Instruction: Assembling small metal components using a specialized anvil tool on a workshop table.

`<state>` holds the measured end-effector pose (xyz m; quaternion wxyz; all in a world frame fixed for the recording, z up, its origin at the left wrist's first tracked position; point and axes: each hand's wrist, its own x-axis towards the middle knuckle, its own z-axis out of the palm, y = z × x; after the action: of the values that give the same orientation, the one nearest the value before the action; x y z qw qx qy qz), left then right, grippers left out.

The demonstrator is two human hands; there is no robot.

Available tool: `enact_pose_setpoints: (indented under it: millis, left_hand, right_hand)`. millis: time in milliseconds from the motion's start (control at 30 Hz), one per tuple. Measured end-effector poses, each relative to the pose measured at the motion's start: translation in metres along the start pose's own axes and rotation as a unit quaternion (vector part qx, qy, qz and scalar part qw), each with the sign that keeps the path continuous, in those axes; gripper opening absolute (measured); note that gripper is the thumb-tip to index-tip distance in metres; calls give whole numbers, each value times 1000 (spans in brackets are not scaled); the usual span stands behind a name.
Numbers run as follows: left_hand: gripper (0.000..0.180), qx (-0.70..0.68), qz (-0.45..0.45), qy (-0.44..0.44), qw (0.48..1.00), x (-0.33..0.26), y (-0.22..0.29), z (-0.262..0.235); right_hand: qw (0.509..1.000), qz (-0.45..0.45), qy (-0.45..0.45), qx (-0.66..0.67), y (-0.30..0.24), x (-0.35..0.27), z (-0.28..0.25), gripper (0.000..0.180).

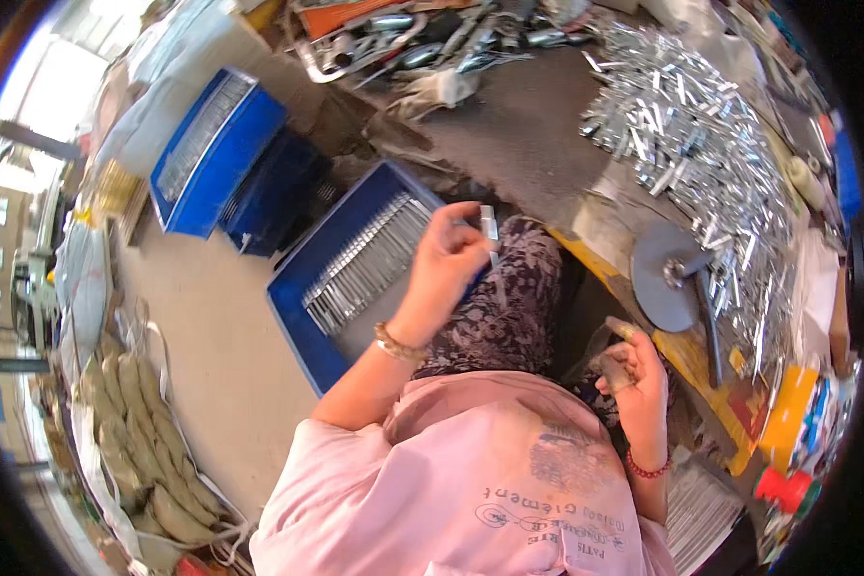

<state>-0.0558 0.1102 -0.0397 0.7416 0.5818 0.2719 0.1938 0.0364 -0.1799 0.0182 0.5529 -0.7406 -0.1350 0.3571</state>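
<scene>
My left hand (451,252) is raised over the right edge of a blue tray (296,331), pinching a thin, shiny metal strip (491,228) between thumb and fingers. Motion blurs the strip's lower end. In the tray, similar silver strips (355,274) lie side by side in a row. My right hand (634,374) hovers by the yellow-edged workbench, its index finger stretched out and apart from the thumb. Wraps cover the tips of that finger and thumb, and nothing shows between them. Across the bench spreads a big heap of loose silver metal pieces (691,134).
A grey round disc (664,274) with a lever stands at the bench's near edge. Tools (413,43) clutter its far end. Stacked blue bins (216,158) stand at the left, the upper one holding strips. Filled sacks (139,432) lie at lower left; a red spool (785,490) sits lower right.
</scene>
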Motion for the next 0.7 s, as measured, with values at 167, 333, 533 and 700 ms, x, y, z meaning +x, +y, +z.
enact_pose_setpoints:
  millis: [167, 333, 533, 700]
  left_hand:
    - [54, 185, -42, 249, 950, -6, -62, -179]
    - [50, 236, -155, 373, 884, -38, -117, -326]
    - [48, 294, -215, 376, 852, -47, -144, -356]
    - [45, 349, -232, 345, 840, -29, -143, -338]
  right_hand:
    - [999, -3, -33, -29, 13, 6, 1, 40]
    - [999, 24, -39, -26, 20, 10, 7, 36]
    - [997, 36, -61, -28, 20, 14, 14, 34]
    - [997, 39, -40, -44, 25, 9, 11, 33]
